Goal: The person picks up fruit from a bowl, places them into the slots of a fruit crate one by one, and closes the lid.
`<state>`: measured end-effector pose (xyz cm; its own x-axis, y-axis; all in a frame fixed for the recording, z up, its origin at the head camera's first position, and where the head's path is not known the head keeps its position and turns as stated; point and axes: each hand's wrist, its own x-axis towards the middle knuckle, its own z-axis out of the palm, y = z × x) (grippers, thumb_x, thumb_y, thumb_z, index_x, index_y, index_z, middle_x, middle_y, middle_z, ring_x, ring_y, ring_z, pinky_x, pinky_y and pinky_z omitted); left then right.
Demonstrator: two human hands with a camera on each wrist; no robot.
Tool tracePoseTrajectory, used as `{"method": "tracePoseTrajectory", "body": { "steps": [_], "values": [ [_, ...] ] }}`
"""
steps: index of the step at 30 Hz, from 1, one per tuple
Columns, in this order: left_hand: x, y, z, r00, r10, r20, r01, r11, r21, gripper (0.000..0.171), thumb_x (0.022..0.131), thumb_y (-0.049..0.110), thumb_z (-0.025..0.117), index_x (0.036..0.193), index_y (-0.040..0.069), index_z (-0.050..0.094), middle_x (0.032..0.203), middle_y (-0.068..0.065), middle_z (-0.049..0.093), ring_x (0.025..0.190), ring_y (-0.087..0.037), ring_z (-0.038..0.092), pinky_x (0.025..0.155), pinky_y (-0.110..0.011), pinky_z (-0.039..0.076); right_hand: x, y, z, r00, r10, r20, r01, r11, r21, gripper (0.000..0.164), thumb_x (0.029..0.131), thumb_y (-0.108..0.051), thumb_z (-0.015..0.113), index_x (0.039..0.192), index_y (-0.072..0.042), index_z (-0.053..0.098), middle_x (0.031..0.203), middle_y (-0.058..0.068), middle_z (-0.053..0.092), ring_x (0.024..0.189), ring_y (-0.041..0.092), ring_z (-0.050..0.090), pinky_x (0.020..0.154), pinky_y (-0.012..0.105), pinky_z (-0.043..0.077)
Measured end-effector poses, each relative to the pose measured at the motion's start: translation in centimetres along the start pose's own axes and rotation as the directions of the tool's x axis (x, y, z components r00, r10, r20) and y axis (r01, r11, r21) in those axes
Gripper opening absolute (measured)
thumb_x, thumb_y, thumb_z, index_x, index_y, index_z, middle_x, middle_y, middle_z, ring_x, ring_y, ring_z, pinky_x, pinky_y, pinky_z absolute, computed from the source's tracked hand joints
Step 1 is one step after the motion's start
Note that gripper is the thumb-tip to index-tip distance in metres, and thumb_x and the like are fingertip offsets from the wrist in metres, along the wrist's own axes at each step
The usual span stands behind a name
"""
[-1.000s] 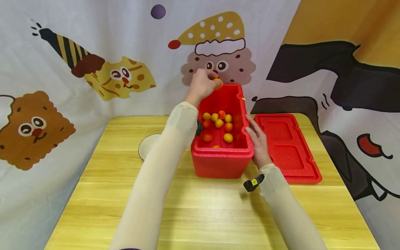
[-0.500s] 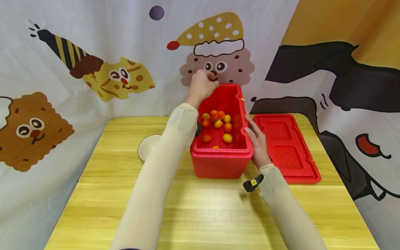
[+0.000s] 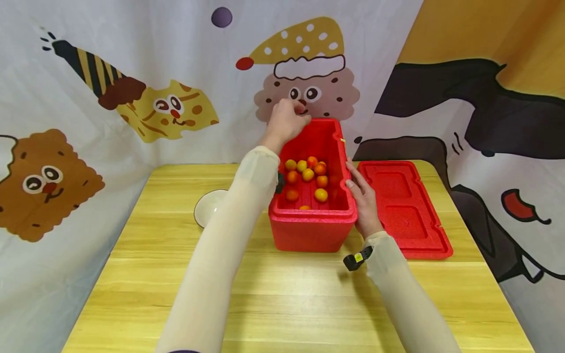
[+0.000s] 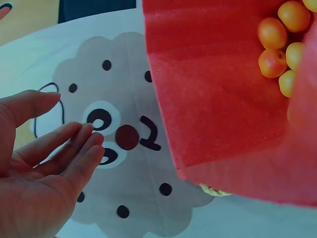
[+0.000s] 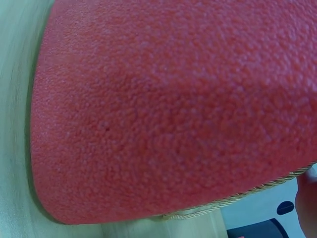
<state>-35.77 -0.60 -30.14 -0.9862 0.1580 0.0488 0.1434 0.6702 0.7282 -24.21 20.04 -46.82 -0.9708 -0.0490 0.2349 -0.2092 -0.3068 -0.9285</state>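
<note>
In the head view my left hand (image 3: 284, 123) is raised over the far left corner of a red foam box (image 3: 313, 231). The left wrist view shows that hand (image 4: 54, 158) with loosely bent fingers and nothing between them, beside the box wall (image 4: 208, 109). Several small round orange and yellow fruits (image 3: 321, 195) lie on the box floor, mostly in its middle. Against the outer right wall rests my right hand (image 3: 364, 203), fingers stretched along it and thumb at the rim. A twisted cord (image 5: 237, 197) runs along the box in the right wrist view.
Right of the box, a red lid (image 3: 403, 211) lies flat on the wooden table (image 3: 291, 299). A white bowl (image 3: 208, 208) stands to the left, partly hidden by my left sleeve. A printed cartoon curtain (image 3: 176, 29) hangs behind the table.
One second ago my left hand pinched an orange fruit above the box. It let go, and the fruit dropped in and came to lie toward the right among the others. My right hand stayed put.
</note>
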Motion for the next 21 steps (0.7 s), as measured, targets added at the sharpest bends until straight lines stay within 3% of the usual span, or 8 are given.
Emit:
{"method": "tracePoseTrajectory", "body": {
  "steps": [5,11,14,18,21],
  "values": [
    [-1.7,-0.4,-0.9,0.994,0.103,-0.04,-0.104,0.994,-0.024,0.037,0.096,0.023,0.066,0.127,0.004,0.064,0.124,-0.007,0.061,0.108,-0.018,0.056,0.09,-0.023,0.047,0.1,0.0,0.0,1.0,0.003,-0.001,-0.003,1.0,-0.014,0.052,0.1,-0.021,0.058,0.15,-0.018,0.043,0.156,-0.007,0.032,0.142,0.021,0.029,0.098,0.039,0.043],
    [-5.3,-1.9,-2.4,0.976,0.203,-0.082,-0.207,0.977,-0.047,0.036,0.096,0.021,0.064,0.128,0.005,0.062,0.124,-0.008,0.061,0.11,-0.02,0.055,0.094,-0.024,0.045,0.5,-0.2,0.0,1.0,-0.002,0.004,0.002,1.0,-0.019,0.05,0.1,-0.017,0.058,0.149,-0.014,0.045,0.157,-0.004,0.032,0.143,0.017,0.027,0.102,0.033,0.041],
    [-7.3,-3.2,-2.7,0.975,0.209,-0.08,-0.218,0.968,-0.121,0.037,0.097,0.02,0.063,0.13,0.003,0.06,0.124,-0.009,0.06,0.112,-0.02,0.055,0.099,-0.028,0.044,0.5,-0.4,-0.2,1.0,0.013,0.008,-0.013,0.999,-0.036,0.051,0.1,-0.018,0.058,0.149,-0.015,0.044,0.157,-0.003,0.031,0.142,0.016,0.027,0.099,0.029,0.044],
    [-10.1,-4.7,-2.9,0.979,0.184,-0.086,-0.195,0.969,-0.149,0.04,0.097,0.019,0.062,0.132,0.001,0.057,0.128,-0.01,0.058,0.118,-0.022,0.052,0.104,-0.032,0.04,0.0,-1.0,-0.7,0.998,0.065,0.008,-0.064,0.993,-0.095,0.054,0.1,-0.023,0.059,0.151,-0.02,0.042,0.156,-0.002,0.033,0.14,0.022,0.033,0.095,0.029,0.047],
    [-12.5,-5.4,-2.4,0.972,0.167,-0.162,-0.196,0.963,-0.183,0.04,0.097,0.017,0.063,0.131,-0.002,0.057,0.128,-0.012,0.056,0.119,-0.024,0.051,0.104,-0.033,0.041,-0.8,-1.7,-1.3,0.998,0.064,-0.006,-0.064,0.987,-0.147,0.054,0.101,-0.023,0.057,0.152,-0.019,0.04,0.156,0.002,0.033,0.141,0.024,0.031,0.101,0.026,0.042]
  ]
}}
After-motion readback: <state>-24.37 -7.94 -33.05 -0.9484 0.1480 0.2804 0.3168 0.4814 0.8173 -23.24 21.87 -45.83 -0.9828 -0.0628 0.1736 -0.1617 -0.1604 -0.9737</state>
